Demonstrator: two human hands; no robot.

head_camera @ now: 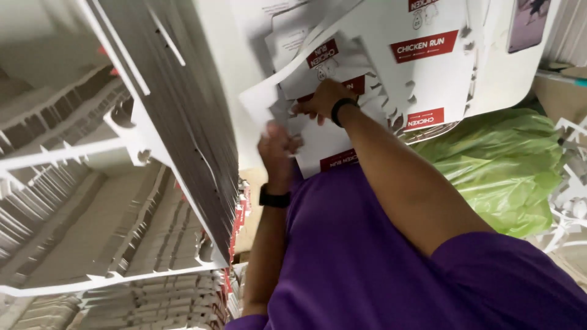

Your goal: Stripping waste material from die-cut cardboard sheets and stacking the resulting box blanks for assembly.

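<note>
Looking down along a person's purple-sleeved arms, the view takes in a very large stack of flat white die-cut cardboard sheets [177,122] filling the left half, seen edge-on, its top sheet slanting from upper left down to lower middle. More piles of the same sheets [67,208] lie beyond it at far left, their far ends cut off by the frame.

A crumpled green plastic bag [507,165] lies at right, partly behind the right upper arm. White cardboard scrap strips [572,183] lie at the right edge, only partly in view.

Up at centre lies a loose heap of flat white carton blanks with red label panels [391,67]; whatever carries them is hidden. The blank being handled [327,150] sits just in front of the chest, its long axis running roughly from lower left to upper right, its lower edge against the purple shirt; its outline is hard to trace among the overlapping sheets.

Both forearms reach away from the body and both wrists wear dark bands. The right hand [321,98] presses on the blank with fingers curled at an edge. The left hand [278,143] is bunched into a fist at the blank's left edge and is motion-blurred; whether it grips the card cannot be told.
</note>
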